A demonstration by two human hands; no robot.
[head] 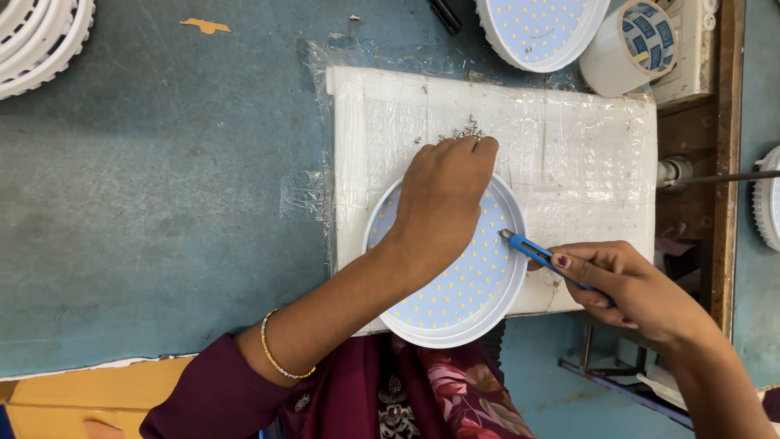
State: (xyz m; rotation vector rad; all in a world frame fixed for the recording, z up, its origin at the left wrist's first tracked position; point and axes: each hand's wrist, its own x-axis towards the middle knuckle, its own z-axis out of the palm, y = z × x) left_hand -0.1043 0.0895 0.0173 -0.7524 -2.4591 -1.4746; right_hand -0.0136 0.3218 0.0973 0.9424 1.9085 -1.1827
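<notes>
Right hand (630,289) grip: closed round a blue utility knife (540,256), fingers pinched on the handle, blade tip touching the right rim of the round white LED panel (479,284). Left hand (443,203) grip: fingers curled down, palm flat on the panel's upper half, fingertips reaching past its top rim into the small pile of screws (467,130); we can't tell if it has pinched one.

The panel lies face up on the white foam pad (585,154), low and centre, its bottom edge overhanging the pad toward the body. The knife's long axis runs from lower right up to the left, pointing into the panel's rim; the panel lies left of the right hand, so that hand is the one at the rim, while the left hand sits on top of it. The screws are just above the panel, touching the left fingertips.

Outward: the pad is wrapped in clear film and sits on a blue surface (162,179). Another LED panel (540,28) lies at the top edge, a tape roll (642,36) just right of it. Stacked white housings (36,36) sit top left, well apart. A wooden edge (727,162) runs down the right side, near the knife hand. Open room lies left of the pad; the right side is tight.
</notes>
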